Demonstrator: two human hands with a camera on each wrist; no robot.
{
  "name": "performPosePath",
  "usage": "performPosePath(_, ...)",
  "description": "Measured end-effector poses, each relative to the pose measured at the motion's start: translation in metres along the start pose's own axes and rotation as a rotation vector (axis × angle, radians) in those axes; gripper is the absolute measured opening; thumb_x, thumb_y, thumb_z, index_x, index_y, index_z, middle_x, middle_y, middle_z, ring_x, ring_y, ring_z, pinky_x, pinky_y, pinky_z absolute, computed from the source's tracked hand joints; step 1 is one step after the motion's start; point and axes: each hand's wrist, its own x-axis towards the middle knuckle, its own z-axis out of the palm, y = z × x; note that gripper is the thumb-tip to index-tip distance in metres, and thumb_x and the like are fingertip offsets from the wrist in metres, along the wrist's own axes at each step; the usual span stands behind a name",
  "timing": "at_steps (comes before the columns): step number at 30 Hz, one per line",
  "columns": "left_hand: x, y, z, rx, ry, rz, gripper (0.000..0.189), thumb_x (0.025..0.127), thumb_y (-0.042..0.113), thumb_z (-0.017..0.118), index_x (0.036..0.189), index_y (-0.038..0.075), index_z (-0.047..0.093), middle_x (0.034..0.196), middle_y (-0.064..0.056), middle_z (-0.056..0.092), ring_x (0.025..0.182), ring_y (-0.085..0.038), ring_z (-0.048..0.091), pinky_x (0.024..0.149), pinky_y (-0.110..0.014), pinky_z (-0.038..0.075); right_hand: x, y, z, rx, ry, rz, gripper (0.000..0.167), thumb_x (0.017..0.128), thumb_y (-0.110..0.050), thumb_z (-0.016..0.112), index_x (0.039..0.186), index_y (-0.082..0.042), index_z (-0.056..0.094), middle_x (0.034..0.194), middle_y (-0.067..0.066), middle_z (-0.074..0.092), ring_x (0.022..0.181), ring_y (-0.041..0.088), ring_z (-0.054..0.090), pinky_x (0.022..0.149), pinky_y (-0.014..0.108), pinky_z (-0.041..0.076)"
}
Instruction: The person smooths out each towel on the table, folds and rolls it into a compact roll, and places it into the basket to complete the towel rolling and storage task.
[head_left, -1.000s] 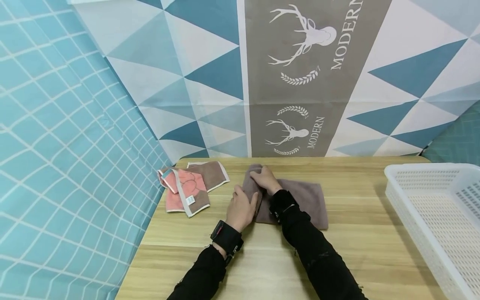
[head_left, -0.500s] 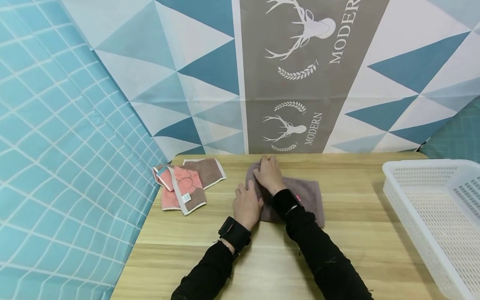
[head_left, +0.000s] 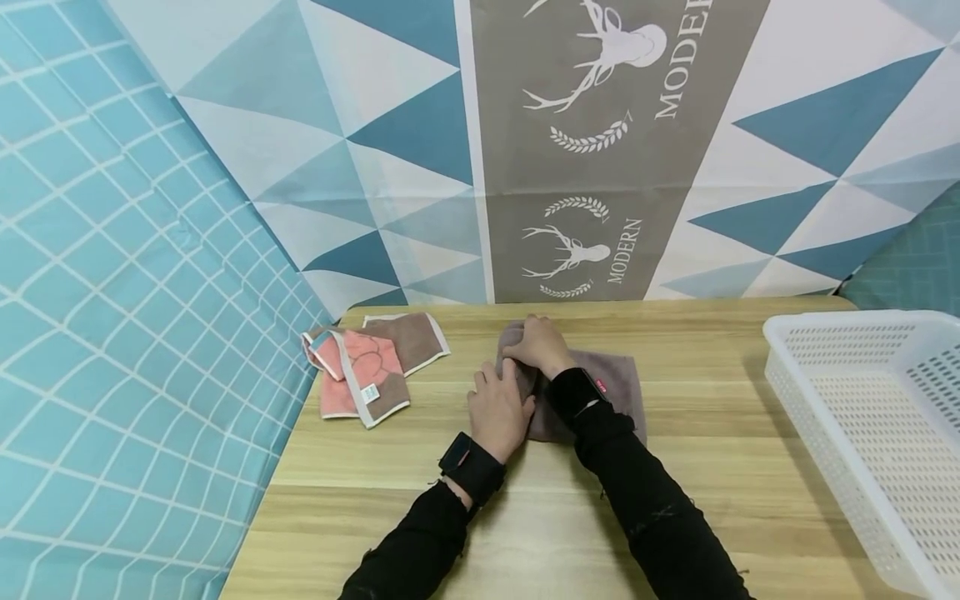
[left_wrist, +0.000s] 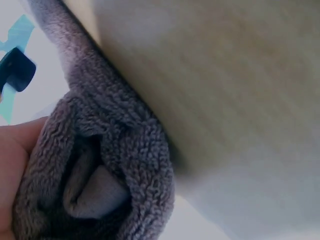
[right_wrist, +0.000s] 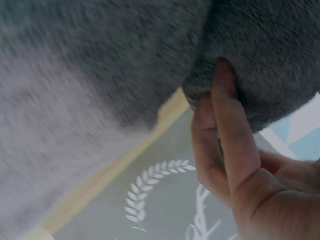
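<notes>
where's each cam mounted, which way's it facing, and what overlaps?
Head: worn on the head, facing forward and down at the table, towel and basket; both sleeves, left hand and right hand show.
Left wrist: on the left wrist, close on the bunched towel; part of the left hand shows at the left edge.
Right wrist: on the right wrist, facing the towel, wall behind; right hand at lower right.
Shared: head and right wrist both show the towel and wall.
</notes>
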Motion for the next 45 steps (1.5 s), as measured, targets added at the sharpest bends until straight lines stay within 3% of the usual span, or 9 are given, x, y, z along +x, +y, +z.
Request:
performPosePath(4, 0.001, -0.002, -0.012, -0.166, -0.052, -0.005, 0.05, 0.092, 0.049, 0.066, 0.111, 0.004, 0.053, 0.095, -0.015, 0.051, 0.081, -0.029, 0.054, 0.057, -0.039, 0.047, -0.001, 0.011, -0.001, 0.116, 0.019, 0.018, 0.063, 0.088, -0.027, 0.07, 0.134, 0.01, 0.05, 0.128, 0.028, 0.057, 0.115, 0.043, 0.057, 0.097, 0.049, 0.047)
performPosePath(8, 0.005, -0.006, -0.026, -0.387, -0.214, -0.077, 0.045, 0.101, 0.044, 0.054, 0.11, 0.0, 0.051, 0.096, -0.016, 0.051, 0.078, -0.027, 0.052, 0.059, -0.037, 0.044, -0.004, 0.021, -0.005, 0.296, -0.008, 0.067, 0.056, 0.09, -0.021, 0.067, 0.132, 0.011, 0.048, 0.125, 0.029, 0.056, 0.11, 0.04, 0.058, 0.095, 0.047, 0.048)
performPosePath(13, 0.009, -0.012, -0.029, -0.547, -0.409, -0.174, 0.068, 0.095, 0.052, 0.06, 0.125, -0.007, 0.046, 0.105, -0.024, 0.058, 0.077, -0.03, 0.059, 0.063, -0.038, 0.045, -0.008, 0.029, -0.012, 0.456, -0.08, 0.115, 0.057, 0.092, -0.016, 0.063, 0.138, 0.01, 0.042, 0.129, 0.026, 0.051, 0.105, 0.031, 0.054, 0.09, 0.039, 0.046)
performPosePath(18, 0.009, -0.009, -0.022, -0.609, -0.463, -0.186, 0.088, 0.091, 0.053, 0.065, 0.139, -0.014, 0.036, 0.114, -0.034, 0.062, 0.094, -0.041, 0.066, 0.074, -0.047, 0.052, -0.012, 0.034, -0.015, 0.514, -0.14, 0.133, 0.063, 0.096, -0.016, 0.058, 0.148, 0.007, 0.031, 0.138, 0.027, 0.045, 0.108, 0.03, 0.052, 0.092, 0.037, 0.043)
performPosePath(22, 0.008, -0.001, -0.015, -0.525, -0.426, -0.171, 0.085, 0.089, 0.05, 0.07, 0.137, -0.014, 0.039, 0.116, -0.031, 0.06, 0.097, -0.041, 0.064, 0.077, -0.049, 0.053, -0.014, 0.034, -0.015, 0.504, -0.144, 0.143, 0.069, 0.097, -0.019, 0.058, 0.151, 0.007, 0.024, 0.15, 0.029, 0.035, 0.132, 0.037, 0.045, 0.109, 0.045, 0.039)
performPosePath(25, 0.007, 0.009, -0.012, -0.417, -0.391, -0.155, 0.081, 0.089, 0.047, 0.072, 0.135, -0.012, 0.042, 0.115, -0.029, 0.058, 0.098, -0.04, 0.063, 0.075, -0.049, 0.054, -0.016, 0.032, -0.018, 0.373, -0.097, 0.135, 0.075, 0.095, -0.022, 0.061, 0.152, 0.008, 0.022, 0.153, 0.031, 0.031, 0.14, 0.043, 0.036, 0.112, 0.05, 0.034)
performPosePath(30, 0.007, 0.024, -0.007, -0.277, -0.323, -0.139, 0.068, 0.088, 0.043, 0.074, 0.125, -0.007, 0.048, 0.107, -0.023, 0.057, 0.094, -0.035, 0.061, 0.068, -0.045, 0.054, -0.021, 0.02, -0.028, 0.073, 0.025, 0.123, 0.068, 0.092, -0.022, 0.066, 0.148, 0.002, 0.035, 0.146, 0.03, 0.038, 0.131, 0.046, 0.043, 0.102, 0.053, 0.041)
performPosePath(38, 0.004, 0.033, -0.002, -0.061, -0.143, -0.033, 0.064, 0.08, 0.042, 0.082, 0.118, -0.003, 0.056, 0.097, -0.017, 0.06, 0.083, -0.028, 0.062, 0.056, -0.035, 0.054, -0.029, 0.006, -0.024, -0.134, 0.007, 0.12, 0.094, 0.086, -0.046, 0.075, 0.153, 0.001, 0.028, 0.149, 0.033, 0.034, 0.135, 0.048, 0.041, 0.102, 0.056, 0.043)
performPosePath(45, 0.004, 0.035, 0.001, 0.156, 0.109, 0.077, 0.043, 0.077, 0.034, 0.084, 0.097, 0.005, 0.059, 0.082, -0.008, 0.055, 0.069, -0.019, 0.055, 0.053, -0.025, 0.047, -0.025, 0.017, -0.027, -0.051, -0.002, 0.087, 0.091, 0.087, -0.034, 0.074, 0.15, 0.011, 0.026, 0.144, 0.034, 0.043, 0.13, 0.047, 0.047, 0.103, 0.052, 0.044)
